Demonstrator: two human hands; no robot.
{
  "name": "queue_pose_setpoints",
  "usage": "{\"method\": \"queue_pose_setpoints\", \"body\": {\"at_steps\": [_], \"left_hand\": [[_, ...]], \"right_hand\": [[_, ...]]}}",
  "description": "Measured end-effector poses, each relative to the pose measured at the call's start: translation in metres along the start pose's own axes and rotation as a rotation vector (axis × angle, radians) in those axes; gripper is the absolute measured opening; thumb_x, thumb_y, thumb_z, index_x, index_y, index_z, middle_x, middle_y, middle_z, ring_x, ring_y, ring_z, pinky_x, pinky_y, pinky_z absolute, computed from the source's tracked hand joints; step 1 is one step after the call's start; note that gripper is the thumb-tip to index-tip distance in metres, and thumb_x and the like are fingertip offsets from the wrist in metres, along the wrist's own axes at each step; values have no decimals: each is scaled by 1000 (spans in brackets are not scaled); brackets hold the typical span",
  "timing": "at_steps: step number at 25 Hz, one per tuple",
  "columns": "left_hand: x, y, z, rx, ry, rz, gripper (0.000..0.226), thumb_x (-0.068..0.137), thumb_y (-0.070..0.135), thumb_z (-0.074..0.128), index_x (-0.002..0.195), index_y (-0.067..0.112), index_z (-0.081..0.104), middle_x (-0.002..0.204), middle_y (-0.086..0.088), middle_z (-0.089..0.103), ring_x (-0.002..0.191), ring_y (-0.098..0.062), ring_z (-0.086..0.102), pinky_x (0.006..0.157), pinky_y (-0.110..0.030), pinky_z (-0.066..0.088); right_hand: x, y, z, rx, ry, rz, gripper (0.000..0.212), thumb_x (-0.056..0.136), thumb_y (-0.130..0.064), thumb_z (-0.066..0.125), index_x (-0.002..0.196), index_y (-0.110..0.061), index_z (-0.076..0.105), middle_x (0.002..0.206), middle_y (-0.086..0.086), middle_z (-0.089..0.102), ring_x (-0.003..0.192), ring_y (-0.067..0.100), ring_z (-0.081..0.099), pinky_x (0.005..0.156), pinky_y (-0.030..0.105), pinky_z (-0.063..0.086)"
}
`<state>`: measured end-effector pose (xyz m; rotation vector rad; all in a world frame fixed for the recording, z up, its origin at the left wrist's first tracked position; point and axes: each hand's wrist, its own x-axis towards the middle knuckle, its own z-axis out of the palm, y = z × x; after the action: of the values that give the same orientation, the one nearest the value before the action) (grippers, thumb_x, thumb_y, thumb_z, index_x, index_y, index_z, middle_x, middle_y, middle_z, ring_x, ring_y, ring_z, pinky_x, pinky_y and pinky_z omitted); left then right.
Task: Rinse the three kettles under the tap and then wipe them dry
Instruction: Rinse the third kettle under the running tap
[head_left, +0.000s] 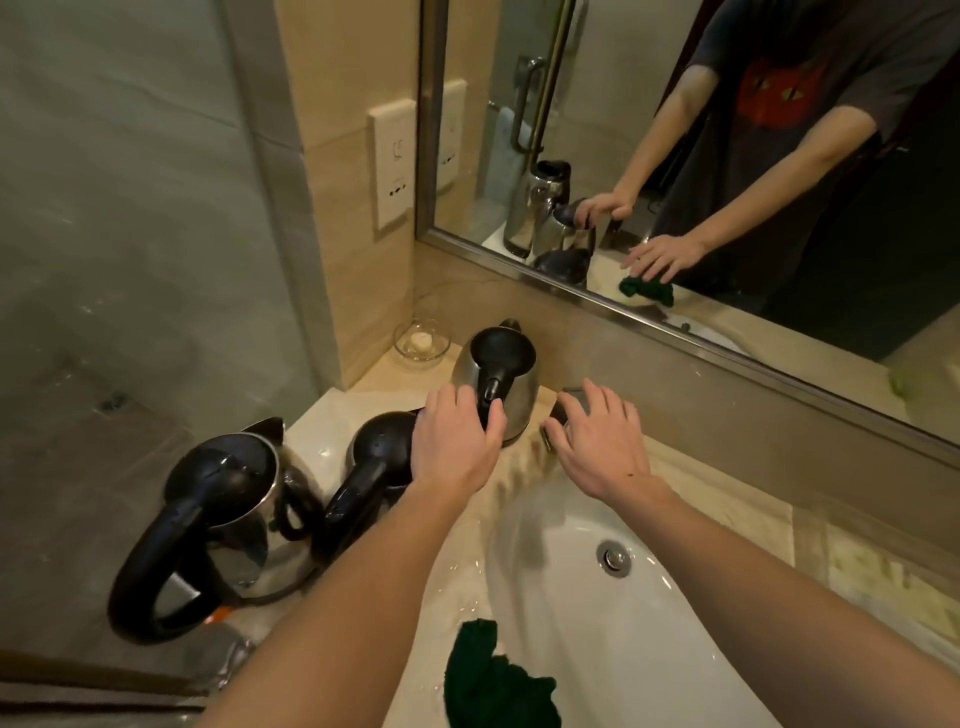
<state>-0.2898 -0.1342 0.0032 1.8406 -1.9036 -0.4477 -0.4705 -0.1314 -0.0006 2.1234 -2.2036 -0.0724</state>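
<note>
Shiny steel kettles (244, 561), black plastic handles (150, 571), glazed white basin (649, 649), polished stone counter (457, 582), green cloth (493, 686)

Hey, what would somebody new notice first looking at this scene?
Three steel kettles with black handles line the counter left of the sink: the near kettle, the middle kettle and the far kettle, whose handle the left hand grips. The right hand reaches open toward the tap below the mirror, and a dark green cloth lies at the sink's near edge.

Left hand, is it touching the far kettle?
Touching. The head view shows the left hand curled round the black handle of the far kettle.
</note>
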Motion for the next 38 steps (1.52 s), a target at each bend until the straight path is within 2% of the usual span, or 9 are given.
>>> {"method": "queue_pose_setpoints", "body": {"at_steps": [3, 7, 10, 16, 21, 24, 29, 34, 38], "left_hand": [[13, 22, 15, -268, -3, -176, 36, 102, 45, 36, 114, 15, 54, 108, -1, 54, 101, -16, 51, 82, -32, 44], [30, 30, 35, -357, -28, -370, 52, 103, 48, 32, 127, 6, 52, 120, -10, 56, 101, -19, 52, 80, -31, 40], [40, 26, 51, -454, -67, -528, 65, 102, 55, 25, 128, 4, 56, 123, -16, 60, 111, -30, 58, 86, -37, 43], [56, 27, 68, -589, -33, -657, 67, 100, 62, 21, 131, 14, 57, 125, -11, 61, 116, -30, 56, 89, -37, 39], [64, 24, 78, -706, 29, -706, 68, 98, 63, 28, 119, 11, 67, 107, -17, 69, 99, -31, 64, 88, -44, 51], [61, 26, 77, -728, 99, -712, 65, 99, 59, 33, 99, 6, 70, 97, -17, 69, 90, -30, 65, 77, -41, 50], [42, 36, 63, -741, 127, -728, 64, 98, 60, 35, 85, 6, 69, 91, -15, 68, 86, -29, 64, 78, -42, 51], [17, 43, 39, -700, 125, -665, 63, 96, 63, 37, 71, 12, 64, 82, -13, 70, 81, -28, 66, 77, -42, 53], [-6, 41, 24, -724, 111, -618, 64, 95, 64, 39, 69, 11, 65, 76, -11, 69, 81, -30, 67, 81, -43, 54]], "right_hand": [[17, 12, 4, -16, -25, -43, 59, 99, -56, 21, 150, -28, 32, 160, 8, 25, 147, 27, 20, 117, 45, 17], [37, 21, 10, -3, -43, -79, 62, 99, -59, 20, 153, -29, 24, 162, 8, 21, 149, 27, 17, 119, 45, 14], [54, 26, 16, -6, -58, -95, 63, 98, -59, 20, 153, -28, 23, 162, 8, 21, 149, 27, 18, 120, 46, 14], [79, 28, 29, 39, -90, -128, 61, 98, -57, 23, 151, -27, 30, 159, 8, 27, 146, 27, 25, 117, 44, 18], [81, 29, 30, 61, -93, -151, 61, 98, -58, 23, 150, -28, 32, 158, 8, 31, 144, 26, 27, 116, 44, 21], [76, 38, 27, 76, -74, -140, 61, 98, -58, 22, 150, -28, 31, 158, 7, 31, 145, 25, 27, 117, 44, 21], [61, 50, 13, 132, -41, -114, 59, 99, -55, 25, 150, -26, 33, 157, 6, 33, 144, 24, 27, 118, 42, 19], [39, 48, -1, 341, -16, -80, 54, 100, -49, 33, 146, -21, 40, 151, 6, 40, 139, 23, 35, 116, 37, 24], [19, 36, -9, 648, -41, 104, 52, 100, -47, 36, 143, -19, 44, 147, 4, 45, 133, 21, 42, 109, 39, 35]]}}
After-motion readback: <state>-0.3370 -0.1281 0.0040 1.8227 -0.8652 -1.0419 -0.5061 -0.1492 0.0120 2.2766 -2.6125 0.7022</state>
